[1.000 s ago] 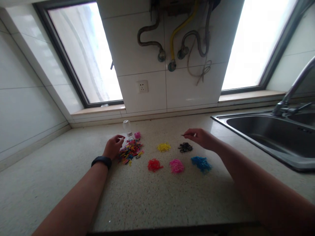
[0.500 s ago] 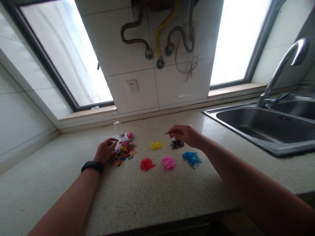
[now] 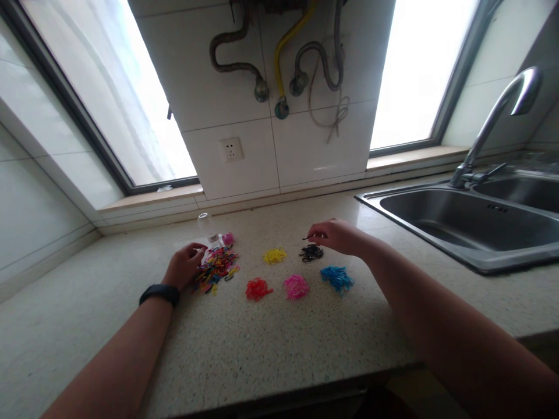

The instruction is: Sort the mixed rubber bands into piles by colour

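Observation:
My right hand (image 3: 334, 235) hovers over a small heap of black rubber bands (image 3: 311, 252), thumb and fingertips pinching a black rubber band (image 3: 305, 238). On the left, my left hand (image 3: 185, 265), with a dark wristband, lies against a mixed pile of coloured rubber bands (image 3: 219, 265). Its fingers are bent together, and whatever is between them is too small to tell. Separate heaps of yellow rubber bands (image 3: 274, 255), red rubber bands (image 3: 257, 289), pink rubber bands (image 3: 296, 287) and blue rubber bands (image 3: 337, 279) lie between and in front of the hands.
A clear plastic container (image 3: 205, 224) lies behind the mixed pile, beside a pink object (image 3: 227, 238). At the right a steel sink (image 3: 367, 199) with a faucet (image 3: 480, 137) is set into the speckled counter (image 3: 244, 349). A tiled wall stands behind.
My right hand has shifted slightly relative to the black heap, still pinching the black band. My left hand stays by the mixed pile, its fingers curled a little more. The whole view has moved slightly.

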Tool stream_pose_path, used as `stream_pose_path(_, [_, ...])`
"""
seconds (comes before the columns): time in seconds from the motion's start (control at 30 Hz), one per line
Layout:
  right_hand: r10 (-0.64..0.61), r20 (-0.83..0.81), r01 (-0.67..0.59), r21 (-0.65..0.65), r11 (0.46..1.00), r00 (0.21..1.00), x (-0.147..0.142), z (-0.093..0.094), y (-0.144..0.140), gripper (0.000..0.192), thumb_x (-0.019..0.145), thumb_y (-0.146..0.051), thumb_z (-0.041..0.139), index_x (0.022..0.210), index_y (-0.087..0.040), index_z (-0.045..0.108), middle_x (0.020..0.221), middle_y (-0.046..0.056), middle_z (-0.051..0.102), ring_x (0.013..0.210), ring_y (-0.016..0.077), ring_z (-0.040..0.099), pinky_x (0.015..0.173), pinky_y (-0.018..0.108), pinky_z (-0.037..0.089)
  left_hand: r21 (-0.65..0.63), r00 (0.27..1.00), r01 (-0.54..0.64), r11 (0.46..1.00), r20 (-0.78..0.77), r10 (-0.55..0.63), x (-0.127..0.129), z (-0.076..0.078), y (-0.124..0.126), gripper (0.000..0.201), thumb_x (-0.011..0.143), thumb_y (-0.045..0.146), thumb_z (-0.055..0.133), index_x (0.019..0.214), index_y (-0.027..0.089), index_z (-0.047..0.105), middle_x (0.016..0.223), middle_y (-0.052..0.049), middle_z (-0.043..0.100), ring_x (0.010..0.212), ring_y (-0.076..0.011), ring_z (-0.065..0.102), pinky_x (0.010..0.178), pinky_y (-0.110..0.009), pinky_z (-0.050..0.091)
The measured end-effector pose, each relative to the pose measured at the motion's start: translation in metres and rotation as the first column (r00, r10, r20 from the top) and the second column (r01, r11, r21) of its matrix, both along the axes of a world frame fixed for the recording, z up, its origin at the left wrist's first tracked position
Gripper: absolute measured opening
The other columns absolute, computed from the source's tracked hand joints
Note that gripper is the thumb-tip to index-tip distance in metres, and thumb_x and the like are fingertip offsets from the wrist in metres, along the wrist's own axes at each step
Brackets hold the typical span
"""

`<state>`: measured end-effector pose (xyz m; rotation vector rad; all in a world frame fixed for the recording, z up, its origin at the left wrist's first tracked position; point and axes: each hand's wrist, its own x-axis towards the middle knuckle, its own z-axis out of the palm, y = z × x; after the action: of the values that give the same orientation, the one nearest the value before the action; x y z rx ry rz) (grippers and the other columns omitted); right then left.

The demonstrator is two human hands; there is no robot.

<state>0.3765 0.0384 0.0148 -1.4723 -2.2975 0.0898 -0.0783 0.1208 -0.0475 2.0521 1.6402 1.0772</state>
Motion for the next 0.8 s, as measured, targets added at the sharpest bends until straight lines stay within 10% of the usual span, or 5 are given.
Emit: stream_pose_path(0.8, [-0.090,0.165,0.118,-0.169,0.978,0.982,0.011,-0.017,0.012,0.033,0.085,-0.050,0.059,0.079,-0.020,0.071,0.068,0.004,0.066,0.058,0.0143,0.051,0.055,0.028,0.028,-0.039,0.961,0.080,0.996,-0.262,-0.088,-0.004,-0.007,0.010,0.046,0.087,0.055,0.050,0.106,0.020,0.074,0.095,-0.007,0.073,0.080,-0.0222,0.066,0.073,-0.031,0.049])
